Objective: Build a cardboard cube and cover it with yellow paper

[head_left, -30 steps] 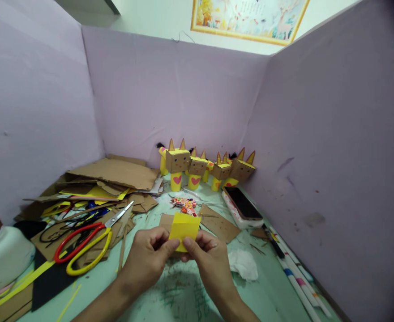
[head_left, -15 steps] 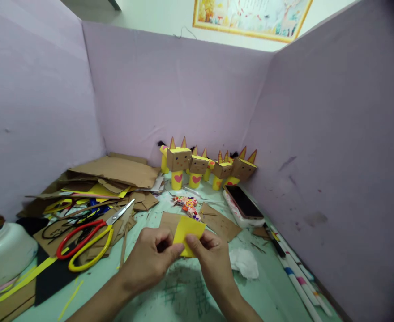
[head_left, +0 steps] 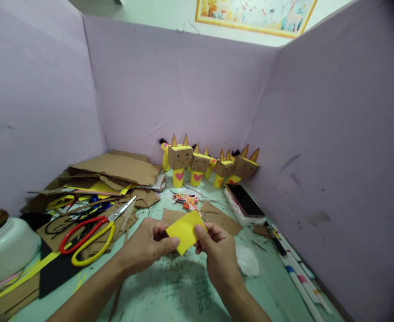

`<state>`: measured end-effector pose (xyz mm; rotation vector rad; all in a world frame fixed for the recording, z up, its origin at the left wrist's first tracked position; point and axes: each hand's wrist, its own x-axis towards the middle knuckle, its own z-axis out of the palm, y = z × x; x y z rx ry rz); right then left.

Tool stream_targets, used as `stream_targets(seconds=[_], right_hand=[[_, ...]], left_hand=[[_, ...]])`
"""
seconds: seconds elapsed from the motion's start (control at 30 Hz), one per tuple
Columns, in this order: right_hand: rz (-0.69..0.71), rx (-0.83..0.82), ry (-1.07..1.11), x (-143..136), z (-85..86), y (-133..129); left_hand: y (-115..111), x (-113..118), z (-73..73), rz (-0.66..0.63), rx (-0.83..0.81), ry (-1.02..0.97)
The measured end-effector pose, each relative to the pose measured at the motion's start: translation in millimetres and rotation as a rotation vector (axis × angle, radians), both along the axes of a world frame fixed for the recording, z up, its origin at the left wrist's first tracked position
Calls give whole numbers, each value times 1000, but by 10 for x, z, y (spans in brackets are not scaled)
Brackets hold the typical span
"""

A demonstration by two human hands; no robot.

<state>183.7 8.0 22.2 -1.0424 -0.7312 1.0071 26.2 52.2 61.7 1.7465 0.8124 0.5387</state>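
A small piece of yellow paper (head_left: 185,232) is held up between my two hands, tilted, above the light green table (head_left: 170,299). My left hand (head_left: 152,245) pinches its left edge between thumb and fingers. On the other side, my right hand (head_left: 217,250) grips the right edge, thumb on top. Just beyond lie flat cardboard pieces (head_left: 219,217) and a patterned scrap of colourful paper (head_left: 188,201). Scissors with one red and one yellow handle (head_left: 96,237) rest open on the scraps to the left.
Several cardboard-headed yellow figures (head_left: 180,157) with pointed ears stand at the back. A phone (head_left: 246,200) lies on a white pack at right, near long striped tubes (head_left: 299,279). Stacked cardboard (head_left: 116,169) and a white pot (head_left: 7,250) occupy the left. Crumpled tissue (head_left: 248,260) sits by my right hand.
The yellow paper has been turned in my hands and now slants with a corner pointing down. My hands are slightly farther apart. The view has shifted a little.
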Motion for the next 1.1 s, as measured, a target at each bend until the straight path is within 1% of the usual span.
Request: stream_targets(seconds=[0.07,0.13,0.23,0.33,0.37,0.43,0.5,0.53,0.77,0.93,1.1], right_hand=[[-38,-22,25,-28,-5,-5],[-39,-41,42,-54,-13,-11],[3,-59,60,-60,-26,-11],[43,-85,-12,-9,-40,18],[46,-95,-54,17,-44,36],[36,-108,-122,72,-51,86],[23,-120,-148,116,-51,146],[21,-129,-153,130,-49,178],[23,-220,-185,127,-51,339],[15,-284,-216,117,-82,361],[4,-311,-257,103,-113,351]], left_hand=[[-7,35,-28,4,-47,-18],[-6,55,-43,39,-39,-2],[36,22,-26,95,2,11],[107,-40,-10,121,-24,67],[129,-51,-14,149,-41,75],[164,-50,-36,247,-61,58],[190,-27,-64,359,-58,34],[201,-14,-75,395,-54,28],[267,-10,-81,550,-10,87],[279,-9,-119,621,10,135],[306,-24,-162,620,-10,149]])
